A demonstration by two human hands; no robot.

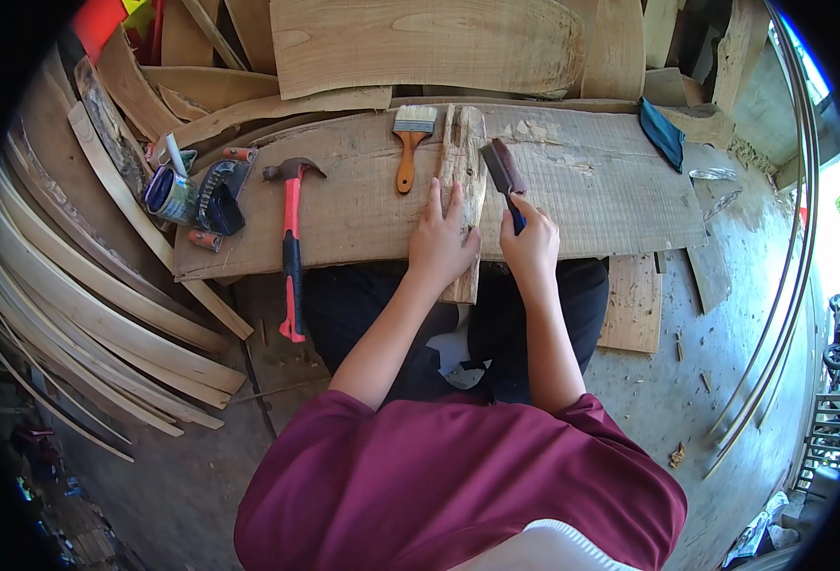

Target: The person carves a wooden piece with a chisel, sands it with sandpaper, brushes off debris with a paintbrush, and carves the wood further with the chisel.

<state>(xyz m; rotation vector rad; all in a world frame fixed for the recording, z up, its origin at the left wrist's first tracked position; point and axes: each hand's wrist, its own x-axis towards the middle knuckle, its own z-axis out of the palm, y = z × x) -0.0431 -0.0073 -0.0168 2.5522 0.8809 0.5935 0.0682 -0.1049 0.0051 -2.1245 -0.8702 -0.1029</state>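
Note:
My left hand lies with spread fingers on a narrow, rough piece of wood, which rests on a wide plank and juts over its near edge. Closed round the blue handle of a dark brush, my right hand is just right of that piece. A reddish-brown object lies beside the brush head. Left of the rough piece is a paintbrush with a wooden handle. Farther left, a hammer with a red and black handle lies across the plank's near edge.
On the plank's left end are a can and a dark tool with orange rollers. A teal cloth lies at its right end. Curved wood strips fill the left side; boards stand behind.

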